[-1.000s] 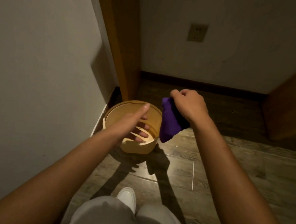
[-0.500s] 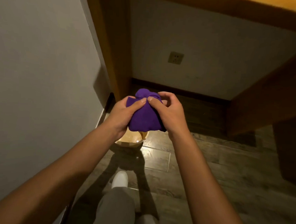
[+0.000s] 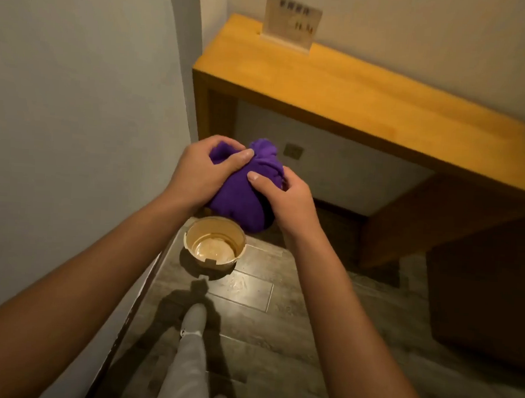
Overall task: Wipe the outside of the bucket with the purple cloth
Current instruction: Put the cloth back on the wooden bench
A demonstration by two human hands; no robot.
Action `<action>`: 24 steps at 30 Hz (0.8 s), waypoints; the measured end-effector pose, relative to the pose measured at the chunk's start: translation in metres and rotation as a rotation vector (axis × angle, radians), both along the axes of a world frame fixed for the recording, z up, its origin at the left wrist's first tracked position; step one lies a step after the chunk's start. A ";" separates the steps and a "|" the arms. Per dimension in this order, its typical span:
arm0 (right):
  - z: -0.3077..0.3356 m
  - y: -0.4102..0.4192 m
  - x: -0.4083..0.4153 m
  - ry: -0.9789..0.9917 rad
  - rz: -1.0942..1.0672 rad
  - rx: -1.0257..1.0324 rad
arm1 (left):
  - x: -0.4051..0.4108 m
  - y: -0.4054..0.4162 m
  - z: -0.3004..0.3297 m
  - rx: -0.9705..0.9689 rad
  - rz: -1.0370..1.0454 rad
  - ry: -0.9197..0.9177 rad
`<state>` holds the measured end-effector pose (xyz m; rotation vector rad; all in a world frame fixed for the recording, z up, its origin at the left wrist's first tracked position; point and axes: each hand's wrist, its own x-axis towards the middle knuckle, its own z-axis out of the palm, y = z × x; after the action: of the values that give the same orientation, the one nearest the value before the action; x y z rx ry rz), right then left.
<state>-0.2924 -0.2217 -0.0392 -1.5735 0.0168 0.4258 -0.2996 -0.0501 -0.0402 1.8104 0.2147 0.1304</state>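
Both hands hold the purple cloth (image 3: 246, 191) bunched into a soft wad above the bucket (image 3: 214, 247), clear of its rim. The left hand (image 3: 206, 172) has its fingers (image 3: 237, 159) curled over the top of the wad; the right hand (image 3: 281, 200) pinches the other side, thumb pressed into the pile. The cloth looks thick, limp and light, so it should mould to a curved wall if spread flat over the palm. The bucket stands upright on the floor, just beside the wall, below and in front of the wooden surface (image 3: 339, 80). It appears to be thin, light plastic, likely to slide or tip when rubbed; steadying it by the rim with one hand seems wise.
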 end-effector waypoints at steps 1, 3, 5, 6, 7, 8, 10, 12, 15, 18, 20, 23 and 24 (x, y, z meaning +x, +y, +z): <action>0.016 0.001 -0.003 -0.080 -0.032 -0.060 | -0.001 -0.001 0.016 0.116 0.063 -0.027; 0.042 0.005 -0.006 -0.183 -0.068 -0.115 | -0.003 -0.003 0.041 0.185 0.162 -0.058; 0.068 0.008 -0.005 -0.192 -0.109 -0.075 | -0.003 -0.001 0.065 -0.010 0.164 -0.039; 0.082 0.009 -0.002 -0.172 -0.130 -0.027 | -0.001 0.001 0.077 -0.205 0.121 0.015; 0.094 0.009 0.002 -0.139 -0.151 0.033 | 0.001 0.004 0.087 -0.415 0.048 0.094; 0.107 0.010 0.008 -0.103 -0.172 0.093 | 0.004 0.010 0.097 -0.575 -0.045 0.173; 0.131 0.014 0.018 -0.044 -0.177 0.148 | 0.011 0.025 0.111 -0.687 -0.238 0.278; 0.148 0.021 0.033 -0.049 -0.128 0.092 | 0.025 0.041 0.121 -0.676 -0.373 0.282; 0.153 0.037 0.054 -0.131 -0.094 -0.024 | 0.054 0.058 0.126 -0.445 -0.427 0.208; 0.146 0.054 0.075 -0.128 -0.175 -0.117 | 0.081 0.070 0.122 -0.377 -0.299 0.124; 0.138 0.060 0.087 -0.032 -0.214 -0.170 | 0.096 0.076 0.122 -0.383 -0.248 0.061; 0.126 0.067 0.105 0.173 -0.146 -0.083 | 0.116 0.088 0.117 -0.391 -0.241 0.079; 0.120 0.069 0.110 0.200 -0.100 0.000 | 0.125 0.091 0.114 -0.387 -0.259 0.111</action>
<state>-0.1822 -0.1528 0.0805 -1.5177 0.2476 0.5029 -0.1750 0.0405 0.0737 1.4449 0.0743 -0.1850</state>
